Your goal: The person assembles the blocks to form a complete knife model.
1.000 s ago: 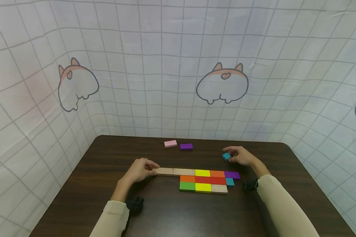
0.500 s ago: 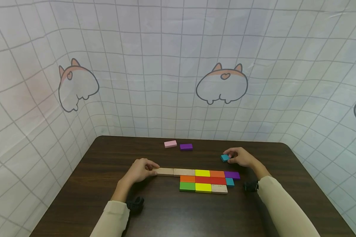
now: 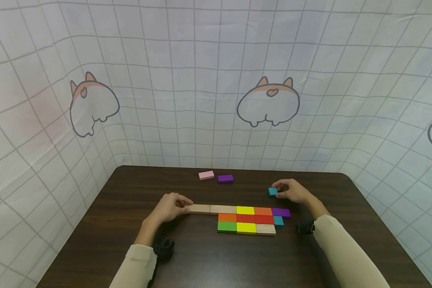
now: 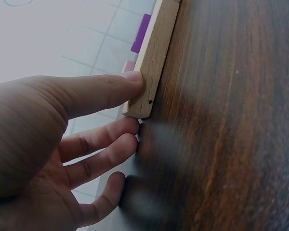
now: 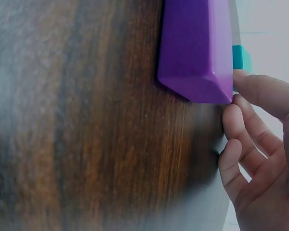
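My left hand (image 3: 169,207) pinches the free left end of a plain wooden block (image 3: 200,209), thumb on its near side; the index finger is hidden in the left wrist view. That block (image 4: 159,53) ends a row with another wooden block (image 3: 223,209), a yellow block (image 3: 245,210), an orange one (image 3: 263,211) and a purple one (image 3: 281,212). Behind the row's right end, my right hand (image 3: 291,191) holds a small blue block (image 3: 272,192) between thumb and fingers, close to the table. In the right wrist view the purple block (image 5: 195,43) partly hides the blue block (image 5: 241,60).
Against the long row lie two shorter rows: orange (image 3: 227,217), red (image 3: 255,219) and small blue (image 3: 278,221), then green (image 3: 227,227), yellow and wooden. Loose pink (image 3: 206,175) and purple (image 3: 225,179) blocks lie farther back. A gridded cloth (image 3: 187,100) surrounds the table.
My right hand has moved the small blue block slightly left and nearer, turning it from a diagonal to straighter with the row. My left hand has stayed at the wooden block.
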A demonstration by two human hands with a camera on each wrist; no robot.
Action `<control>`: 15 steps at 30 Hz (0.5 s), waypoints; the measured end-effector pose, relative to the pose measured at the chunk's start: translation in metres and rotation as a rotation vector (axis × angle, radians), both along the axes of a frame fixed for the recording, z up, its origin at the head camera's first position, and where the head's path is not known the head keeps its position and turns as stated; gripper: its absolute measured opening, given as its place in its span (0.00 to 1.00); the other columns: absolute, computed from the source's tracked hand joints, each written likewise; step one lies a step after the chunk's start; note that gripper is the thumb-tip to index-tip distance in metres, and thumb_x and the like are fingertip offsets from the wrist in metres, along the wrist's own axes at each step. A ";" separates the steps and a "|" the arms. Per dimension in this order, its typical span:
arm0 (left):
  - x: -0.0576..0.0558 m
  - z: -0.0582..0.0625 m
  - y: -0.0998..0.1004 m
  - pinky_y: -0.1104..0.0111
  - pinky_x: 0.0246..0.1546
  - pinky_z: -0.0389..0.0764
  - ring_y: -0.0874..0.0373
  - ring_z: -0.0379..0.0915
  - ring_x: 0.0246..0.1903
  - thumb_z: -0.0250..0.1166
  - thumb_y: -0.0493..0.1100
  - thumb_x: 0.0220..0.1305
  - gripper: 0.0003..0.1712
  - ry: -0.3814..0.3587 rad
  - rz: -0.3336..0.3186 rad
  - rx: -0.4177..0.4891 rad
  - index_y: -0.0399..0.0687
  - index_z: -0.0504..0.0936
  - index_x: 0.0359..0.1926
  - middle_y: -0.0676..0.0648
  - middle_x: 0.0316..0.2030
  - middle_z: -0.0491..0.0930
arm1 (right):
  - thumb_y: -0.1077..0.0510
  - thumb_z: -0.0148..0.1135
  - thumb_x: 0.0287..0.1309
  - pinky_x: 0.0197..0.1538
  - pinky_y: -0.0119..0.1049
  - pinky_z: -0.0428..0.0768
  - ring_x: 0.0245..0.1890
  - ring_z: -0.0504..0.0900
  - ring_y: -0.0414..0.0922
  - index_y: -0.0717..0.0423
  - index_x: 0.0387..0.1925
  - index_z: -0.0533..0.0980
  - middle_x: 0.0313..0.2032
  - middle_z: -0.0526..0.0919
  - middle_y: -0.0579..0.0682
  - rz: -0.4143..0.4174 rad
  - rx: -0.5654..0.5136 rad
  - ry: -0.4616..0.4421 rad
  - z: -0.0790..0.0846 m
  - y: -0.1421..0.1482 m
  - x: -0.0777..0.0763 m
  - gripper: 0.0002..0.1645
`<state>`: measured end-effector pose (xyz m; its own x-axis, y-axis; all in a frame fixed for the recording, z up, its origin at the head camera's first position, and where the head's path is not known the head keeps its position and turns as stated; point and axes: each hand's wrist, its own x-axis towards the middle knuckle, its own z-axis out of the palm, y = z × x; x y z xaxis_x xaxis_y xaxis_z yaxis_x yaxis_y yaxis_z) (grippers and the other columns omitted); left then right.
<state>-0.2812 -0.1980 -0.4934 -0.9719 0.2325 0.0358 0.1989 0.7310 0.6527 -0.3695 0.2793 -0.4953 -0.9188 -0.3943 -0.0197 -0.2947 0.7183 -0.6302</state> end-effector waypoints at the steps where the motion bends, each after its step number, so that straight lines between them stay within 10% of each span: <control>1: 0.000 0.000 0.000 0.63 0.38 0.78 0.58 0.73 0.36 0.75 0.42 0.61 0.11 0.001 0.000 0.000 0.57 0.92 0.45 0.52 0.37 0.82 | 0.61 0.69 0.64 0.44 0.40 0.78 0.43 0.77 0.49 0.59 0.55 0.81 0.46 0.82 0.58 0.008 0.000 -0.002 0.000 0.000 0.000 0.18; 15: -0.001 -0.002 -0.001 0.62 0.38 0.79 0.58 0.74 0.37 0.75 0.42 0.61 0.11 0.000 0.002 0.005 0.57 0.92 0.45 0.51 0.39 0.82 | 0.60 0.69 0.64 0.42 0.39 0.77 0.39 0.76 0.48 0.57 0.53 0.82 0.48 0.83 0.59 0.002 0.042 0.033 -0.002 0.002 -0.001 0.16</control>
<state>-0.2822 -0.1991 -0.4953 -0.9724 0.2303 0.0370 0.1974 0.7284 0.6561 -0.3705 0.2812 -0.4972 -0.9183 -0.3957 -0.0057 -0.3167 0.7434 -0.5891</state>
